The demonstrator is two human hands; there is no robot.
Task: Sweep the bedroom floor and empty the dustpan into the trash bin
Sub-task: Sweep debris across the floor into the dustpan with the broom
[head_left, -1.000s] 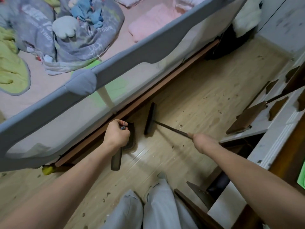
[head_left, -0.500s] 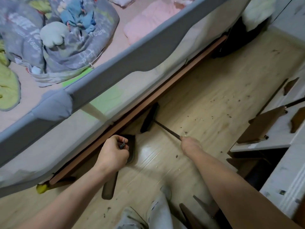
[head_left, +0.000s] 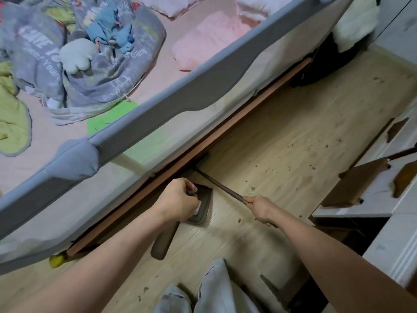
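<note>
The left hand point(head_left: 179, 201) curls its fingers round the dustpan point(head_left: 202, 205), which sits on the wooden floor point(head_left: 282, 136) just beside the bed's lower edge, its handle pointing back toward the person. The right hand point(head_left: 262, 208) grips the thin handle of the broom point(head_left: 222, 187), whose head reaches under the bed point(head_left: 158, 123) and is mostly hidden there. Dark crumbs point(head_left: 311, 167) lie scattered on the floor to the right of the broom.
</note>
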